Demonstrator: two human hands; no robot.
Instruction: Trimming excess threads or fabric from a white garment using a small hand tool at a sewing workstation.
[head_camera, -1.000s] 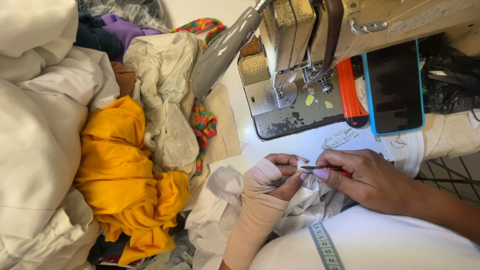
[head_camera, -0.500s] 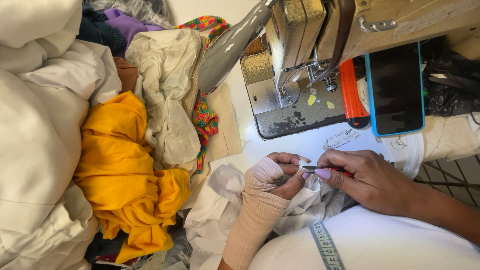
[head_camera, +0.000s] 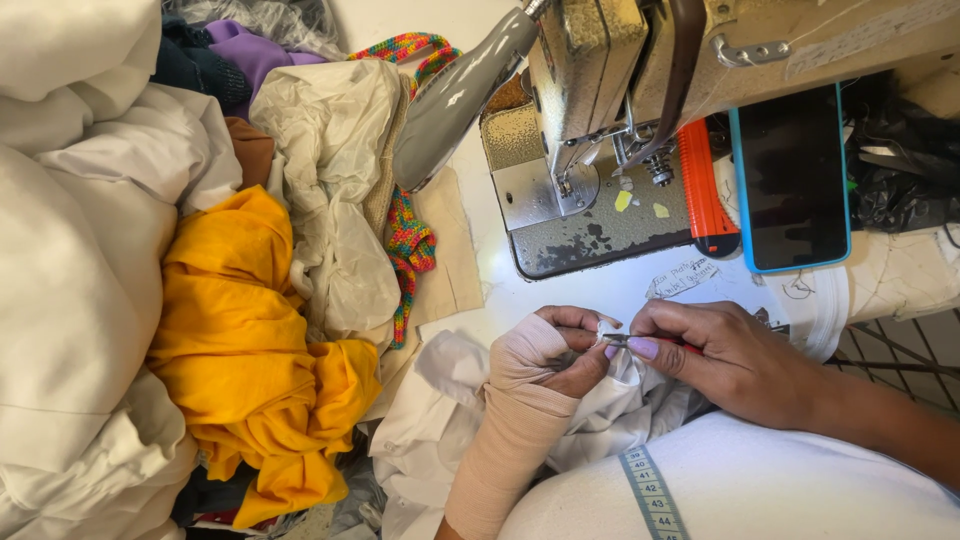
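Observation:
My left hand (head_camera: 552, 352), wrapped in a beige bandage over the wrist and palm, pinches a fold of white cloth (head_camera: 450, 400) near its edge. My right hand (head_camera: 728, 352) holds a thin metal tool with a red handle (head_camera: 655, 342), its tip set against the pinched cloth between my fingers. Both hands work close together just in front of the sewing machine (head_camera: 600, 130).
A phone in a blue case (head_camera: 793, 180) and an orange-red tool (head_camera: 703, 190) lie beside the machine. Left are piled cloths: yellow (head_camera: 240, 350), cream (head_camera: 340, 200), white (head_camera: 70, 300), and a multicoloured strap (head_camera: 410, 240). A measuring tape (head_camera: 650, 495) hangs over my front.
The hands stay nearly still on the cloth; the view has shifted very slightly.

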